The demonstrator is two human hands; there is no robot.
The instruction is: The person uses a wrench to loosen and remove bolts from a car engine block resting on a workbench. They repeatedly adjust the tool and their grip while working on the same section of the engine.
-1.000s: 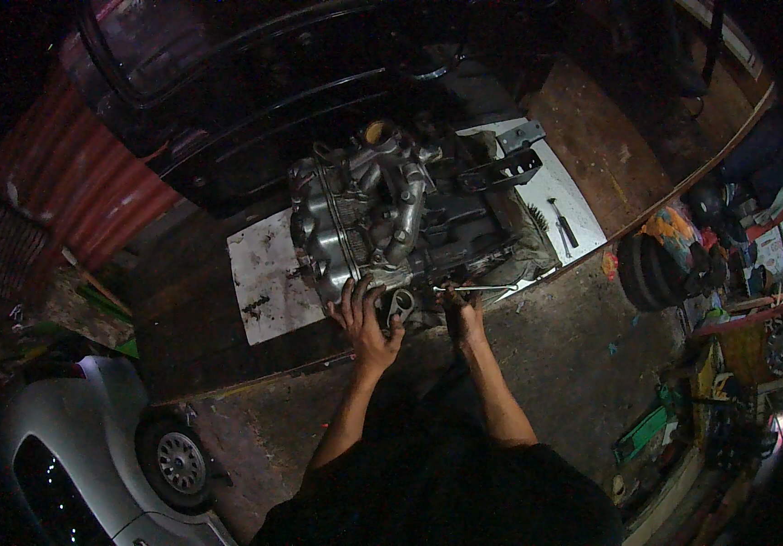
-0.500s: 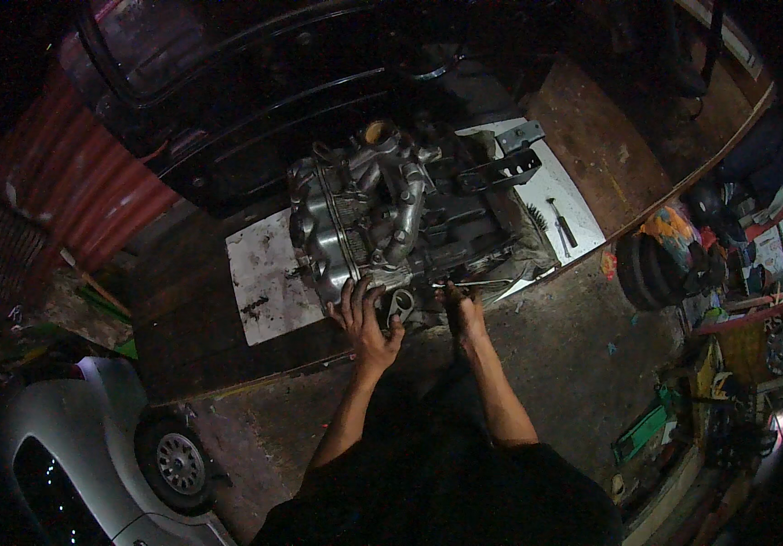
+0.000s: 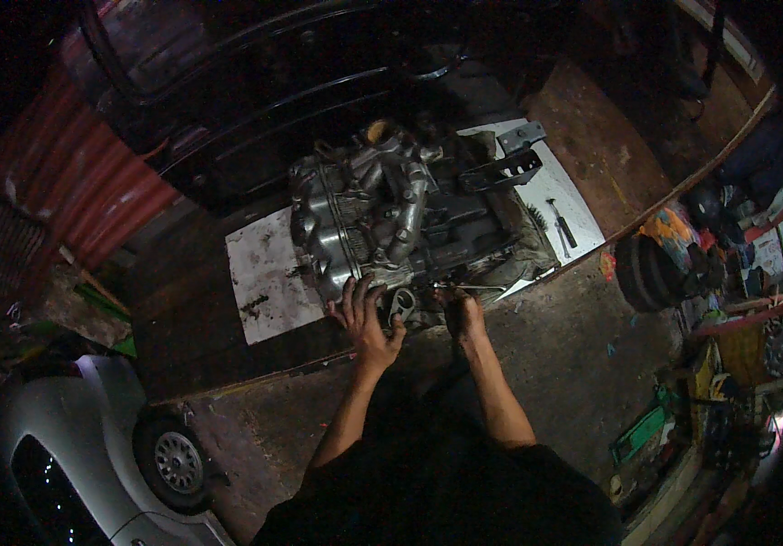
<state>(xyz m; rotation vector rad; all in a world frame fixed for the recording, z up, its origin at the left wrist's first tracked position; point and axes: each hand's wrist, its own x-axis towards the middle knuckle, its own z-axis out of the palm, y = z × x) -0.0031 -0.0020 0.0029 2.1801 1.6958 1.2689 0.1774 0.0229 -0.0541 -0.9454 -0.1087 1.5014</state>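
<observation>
Your left hand (image 3: 371,329) rests, fingers spread, on the metal engine (image 3: 391,237) by its glossy lobed cover (image 3: 320,241); your right hand (image 3: 467,318) is closed around a slim wrench (image 3: 484,288) at the near edge. The engine, its round neck (image 3: 377,133) orange-brown inside, sits on a stained white board (image 3: 259,264) on the worktop (image 3: 177,300).

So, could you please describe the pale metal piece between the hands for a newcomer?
Find the large engine on the bench, then its near edge. Look between the left hand and the right hand, nearer the left one. It is the pale grey piece whose rounded, loop-like end stands out against darker surroundings.
</observation>
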